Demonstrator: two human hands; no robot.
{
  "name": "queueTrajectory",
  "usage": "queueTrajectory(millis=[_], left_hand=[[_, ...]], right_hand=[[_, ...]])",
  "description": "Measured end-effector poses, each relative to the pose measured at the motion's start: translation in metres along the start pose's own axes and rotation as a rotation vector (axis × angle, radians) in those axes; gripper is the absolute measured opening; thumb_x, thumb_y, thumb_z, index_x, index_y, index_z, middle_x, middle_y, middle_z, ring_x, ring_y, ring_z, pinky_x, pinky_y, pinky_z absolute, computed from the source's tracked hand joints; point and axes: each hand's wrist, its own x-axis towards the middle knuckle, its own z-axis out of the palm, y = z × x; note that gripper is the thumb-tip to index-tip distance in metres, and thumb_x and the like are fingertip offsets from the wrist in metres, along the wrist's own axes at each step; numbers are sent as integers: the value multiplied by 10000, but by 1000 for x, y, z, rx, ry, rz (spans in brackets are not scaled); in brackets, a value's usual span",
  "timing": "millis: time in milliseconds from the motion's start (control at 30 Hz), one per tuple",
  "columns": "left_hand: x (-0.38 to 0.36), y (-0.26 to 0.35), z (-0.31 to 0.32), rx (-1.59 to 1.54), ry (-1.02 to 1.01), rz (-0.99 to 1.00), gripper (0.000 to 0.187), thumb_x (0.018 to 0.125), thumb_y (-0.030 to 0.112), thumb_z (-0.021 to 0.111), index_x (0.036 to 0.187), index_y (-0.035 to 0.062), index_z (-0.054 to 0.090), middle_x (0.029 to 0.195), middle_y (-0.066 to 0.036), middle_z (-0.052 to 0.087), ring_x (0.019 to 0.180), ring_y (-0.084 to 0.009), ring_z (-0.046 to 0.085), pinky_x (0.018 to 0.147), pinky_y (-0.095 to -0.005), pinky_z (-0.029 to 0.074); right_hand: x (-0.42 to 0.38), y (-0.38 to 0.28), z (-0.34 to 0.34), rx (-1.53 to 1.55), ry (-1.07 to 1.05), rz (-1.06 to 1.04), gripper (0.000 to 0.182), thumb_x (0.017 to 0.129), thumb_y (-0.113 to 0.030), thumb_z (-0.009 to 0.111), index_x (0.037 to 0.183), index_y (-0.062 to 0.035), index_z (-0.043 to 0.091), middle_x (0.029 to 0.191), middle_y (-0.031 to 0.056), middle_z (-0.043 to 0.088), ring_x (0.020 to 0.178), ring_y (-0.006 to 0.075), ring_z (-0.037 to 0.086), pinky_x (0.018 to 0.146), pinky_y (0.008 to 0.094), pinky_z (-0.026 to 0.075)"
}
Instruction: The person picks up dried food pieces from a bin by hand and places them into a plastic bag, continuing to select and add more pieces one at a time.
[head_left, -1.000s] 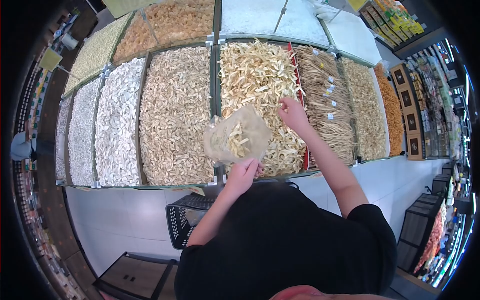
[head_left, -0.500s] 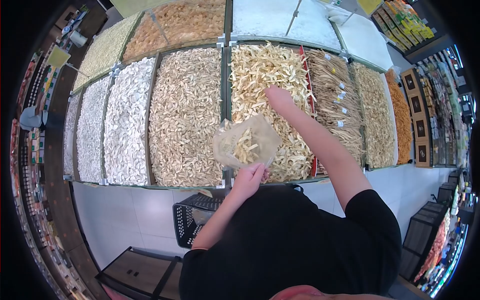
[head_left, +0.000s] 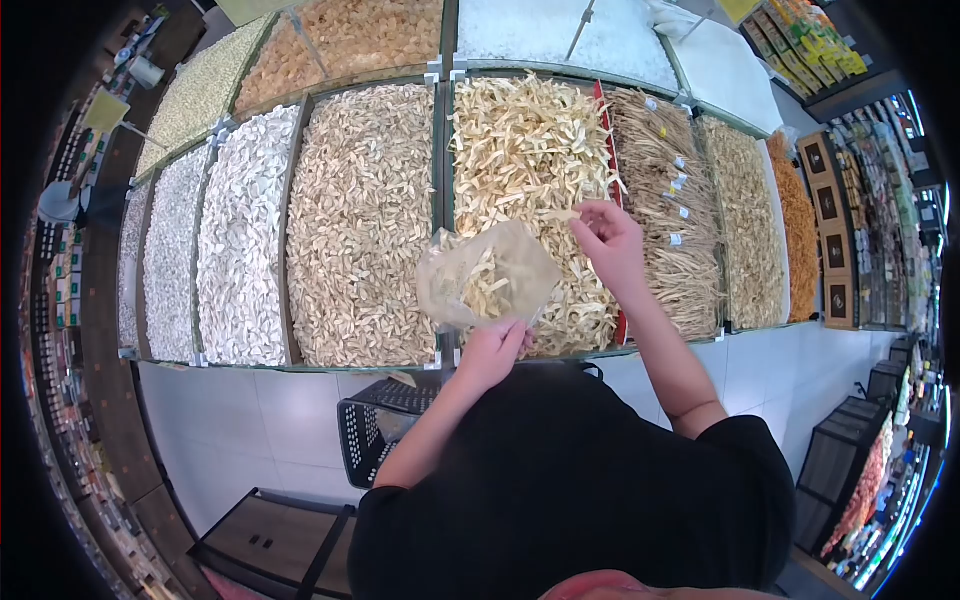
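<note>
My left hand (head_left: 497,350) is closed on the near edge of a clear plastic bag (head_left: 535,265). Inside the bag lie some pale yellow dried slices (head_left: 487,290). To the right of the bag and a little above it, my right hand (head_left: 612,245) pinches a pale dried slice (head_left: 562,214) between its fingertips. Both hands are over the front of a bin heaped with the same dried slices (head_left: 530,140), and the bag covers part of that heap.
Left of this bin is one of smaller beige slices (head_left: 360,220), then white flakes (head_left: 245,240). A red divider (head_left: 610,150) separates it from bundled thin brown roots (head_left: 665,190). A black shopping basket (head_left: 370,425) is below the counter edge, by my left forearm.
My right hand has drawn back from the heap toward me and to the right, bringing a slice in its fingertips. The left hand still holds the bag in nearly the same place.
</note>
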Motion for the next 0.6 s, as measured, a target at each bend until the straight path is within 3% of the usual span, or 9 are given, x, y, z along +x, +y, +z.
queueTrajectory(millis=[167,267,367,400,600], left_hand=[[-2,2,5,8,-3,-11,348,1086,225,482,965,-7,711,783,-69,702,711,-157,673,705,-312,536],[-4,6,6,-26,-8,-13,341,1087,206,476,977,-13,713,787,-66,701,716,-149,671,699,-307,534],[-4,10,8,-39,-5,2,338,1086,192,475,990,-28,712,788,-68,699,716,-142,665,693,-299,533],[-6,11,8,-40,-3,4,338,1086,188,475,993,-34,711,788,-69,698,716,-140,663,692,-296,532],[-11,8,6,-53,-18,-31,329,1105,180,465,988,-37,683,841,-57,689,754,-111,638,722,-267,536]], right_hand=[[-69,-49,5,207,-87,-105,241,912,7,747,1145,-29,692,847,-29,627,641,-6,522,558,180,391],[-89,-33,26,105,-134,-108,253,929,18,715,1175,-19,669,854,-10,634,657,32,546,583,190,440],[-87,-32,34,-219,-284,-91,306,912,5,727,1209,-46,674,938,0,641,632,29,529,572,195,443],[-89,-22,32,-218,-250,-79,346,890,-11,748,1225,-73,683,1014,8,639,617,29,521,550,203,435],[-56,23,-6,-367,-58,-17,287,891,-81,765,1172,-62,707,898,1,660,602,39,512,543,227,433]])
